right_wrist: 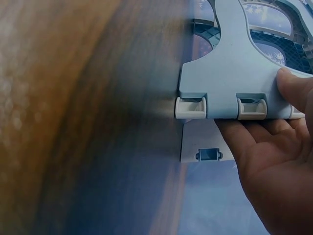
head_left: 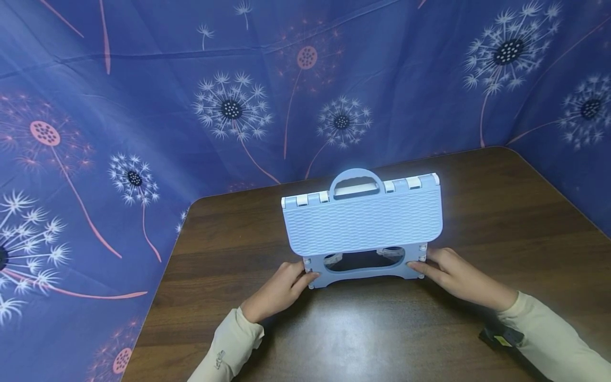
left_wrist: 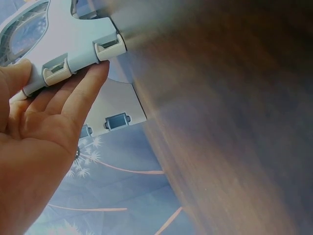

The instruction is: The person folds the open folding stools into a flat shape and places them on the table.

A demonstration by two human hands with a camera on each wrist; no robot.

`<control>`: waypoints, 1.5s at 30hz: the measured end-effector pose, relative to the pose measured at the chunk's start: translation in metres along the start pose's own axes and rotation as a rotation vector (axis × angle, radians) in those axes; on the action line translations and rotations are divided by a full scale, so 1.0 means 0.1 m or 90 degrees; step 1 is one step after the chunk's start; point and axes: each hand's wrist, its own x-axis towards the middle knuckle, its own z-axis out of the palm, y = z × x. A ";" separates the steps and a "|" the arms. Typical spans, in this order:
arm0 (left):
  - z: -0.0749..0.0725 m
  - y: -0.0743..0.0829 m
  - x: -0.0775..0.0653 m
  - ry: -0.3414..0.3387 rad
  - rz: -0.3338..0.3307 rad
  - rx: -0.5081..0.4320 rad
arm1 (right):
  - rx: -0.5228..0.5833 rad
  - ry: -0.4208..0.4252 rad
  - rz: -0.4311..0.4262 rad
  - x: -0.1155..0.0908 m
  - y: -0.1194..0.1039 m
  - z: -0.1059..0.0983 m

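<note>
A light blue and white folding step stool (head_left: 363,225) stands partly folded on the table in the head view. Its ribbed top panel slopes toward me, with the arched carry handle (head_left: 357,172) at the upper edge. Below it, the front leg panel (head_left: 365,273) has a wide cut-out. My left hand (head_left: 281,286) grips that panel's left edge, thumb on the front face and fingers behind the white hinges (left_wrist: 57,73). On the opposite edge my right hand (head_left: 458,276) holds on in the same way, its thumb (right_wrist: 292,88) over the front in the right wrist view.
The dark wood-grain table (head_left: 343,339) reaches back to a blue dandelion-print cloth (head_left: 267,127), which hangs behind it and along the sides. A small black device (head_left: 501,337) sits at the right sleeve's cuff.
</note>
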 end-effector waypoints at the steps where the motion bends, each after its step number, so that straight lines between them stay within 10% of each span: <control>1: 0.00 0.00 0.00 0.000 0.000 0.001 | 0.000 0.000 0.000 0.00 0.00 0.00; 45: 0.00 -0.02 0.01 -0.002 0.005 0.000 | -0.007 0.003 -0.003 0.01 0.00 0.00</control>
